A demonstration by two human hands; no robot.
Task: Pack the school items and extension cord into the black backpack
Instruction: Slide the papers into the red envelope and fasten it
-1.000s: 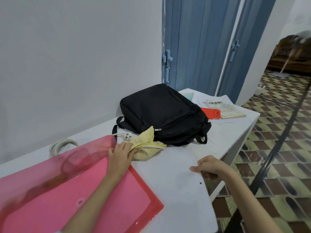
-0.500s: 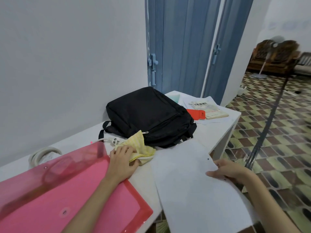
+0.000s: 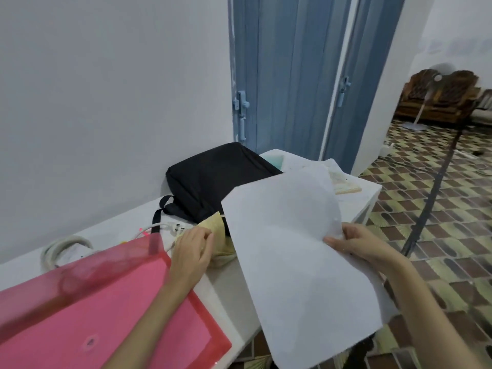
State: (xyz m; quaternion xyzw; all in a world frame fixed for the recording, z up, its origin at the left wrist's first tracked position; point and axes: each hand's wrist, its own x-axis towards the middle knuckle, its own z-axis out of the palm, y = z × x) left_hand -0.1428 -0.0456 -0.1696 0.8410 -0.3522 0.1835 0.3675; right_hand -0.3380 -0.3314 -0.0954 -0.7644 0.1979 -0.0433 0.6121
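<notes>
Pinched only at its right edge by the right hand, the paper may crease; left hand presses the folder flat.

Black backpack lies flat, white paper overlapping it.

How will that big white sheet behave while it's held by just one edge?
Probably floppy: the white sheet already bows upward in the middle while the right hand pinches only its right edge. It looks light, since that pinch alone carries it. It may well crease or swing easily as it moves over the black backpack.
</notes>
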